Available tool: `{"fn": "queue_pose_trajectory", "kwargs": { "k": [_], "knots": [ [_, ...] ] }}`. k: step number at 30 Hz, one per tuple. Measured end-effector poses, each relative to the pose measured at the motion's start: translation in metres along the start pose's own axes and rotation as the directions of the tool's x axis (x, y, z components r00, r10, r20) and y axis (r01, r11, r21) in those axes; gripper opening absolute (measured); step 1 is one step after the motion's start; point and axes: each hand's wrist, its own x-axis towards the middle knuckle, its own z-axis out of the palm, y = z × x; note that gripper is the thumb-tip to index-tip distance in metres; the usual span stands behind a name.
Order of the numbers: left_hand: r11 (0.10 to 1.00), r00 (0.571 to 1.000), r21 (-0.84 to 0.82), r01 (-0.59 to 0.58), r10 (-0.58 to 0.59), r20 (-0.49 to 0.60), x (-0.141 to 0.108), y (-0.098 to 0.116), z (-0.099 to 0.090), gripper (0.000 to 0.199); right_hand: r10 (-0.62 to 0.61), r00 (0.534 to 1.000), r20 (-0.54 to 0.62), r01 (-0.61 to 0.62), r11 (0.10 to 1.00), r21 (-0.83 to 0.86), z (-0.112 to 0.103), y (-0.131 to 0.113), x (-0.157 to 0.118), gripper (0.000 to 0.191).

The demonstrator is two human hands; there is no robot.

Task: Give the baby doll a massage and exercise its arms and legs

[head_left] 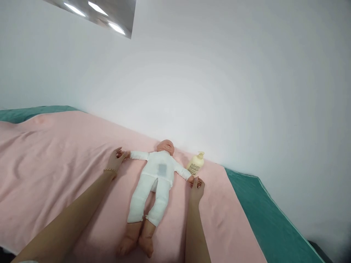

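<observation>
A baby doll (159,166) with a white cloth body lies on its back on a pink blanket (68,146), its arms stretched out to both sides. Its bare feet point toward me, and a small grey patch marks its torso. My left hand (116,157), with a beaded bracelet at the wrist, is closed on the doll's hand at the left. On the other side, my right hand (197,188) pinches the doll's other hand between thumb and fingers. Just beyond that doll arm is a pale yellow pump bottle (196,163) with printed text.
Green covering (263,204) shows past the blanket's right edge and at the far left corner. A white wall (192,80) rises directly behind the doll's head and the bottle. High on the left hangs a reflective panel (109,16).
</observation>
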Motion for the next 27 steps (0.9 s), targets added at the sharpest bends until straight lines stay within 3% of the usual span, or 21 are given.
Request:
{"fn": "queue_pose_trajectory", "kwargs": {
  "k": [3,5,8,13,16,18,20,23,27],
  "knots": [
    [0.987,0.988,0.157,-0.036,0.059,-0.143,-0.008,0.005,0.0,0.066,-0.014,1.0,-0.001,0.014,1.0,-0.017,0.002,-0.001,-0.003,0.054],
    [0.948,0.953,0.309,-0.069,0.154,-0.26,-0.017,0.011,-0.002,0.061,-0.02,1.0,-0.001,0.02,0.999,-0.03,0.003,-0.001,-0.004,0.052],
    [0.899,0.917,0.415,-0.137,0.274,-0.291,-0.037,0.023,-0.007,0.058,-0.029,1.0,-0.002,0.029,0.999,-0.045,0.004,-0.001,-0.005,0.049],
    [0.906,0.941,0.319,-0.278,0.324,-0.098,-0.11,0.039,-0.029,0.056,-0.053,0.998,-0.014,0.053,0.997,-0.053,0.005,0.001,-0.004,0.044],
    [0.931,0.967,0.262,-0.254,0.235,0.102,-0.174,0.034,-0.047,0.047,-0.063,0.998,-0.016,0.062,0.997,-0.054,0.006,0.002,-0.004,0.042],
    [0.94,0.93,0.224,-0.257,0.177,0.321,-0.212,0.024,-0.06,0.044,-0.068,0.998,-0.017,0.067,0.996,-0.056,0.006,0.003,-0.004,0.042],
    [0.929,0.885,0.211,-0.305,0.194,0.424,-0.239,0.014,-0.07,0.054,-0.071,0.997,-0.017,0.07,0.996,-0.059,0.006,0.004,-0.004,0.041],
    [0.88,0.838,0.24,-0.41,0.259,0.48,-0.257,0.002,-0.076,0.068,-0.072,0.997,-0.011,0.071,0.996,-0.055,0.006,0.006,-0.005,0.041],
    [0.836,0.832,0.313,-0.451,0.267,0.486,-0.258,-0.002,-0.068,0.057,-0.073,0.997,-0.01,0.072,0.997,-0.033,0.005,0.006,-0.007,0.042]
  ]
}}
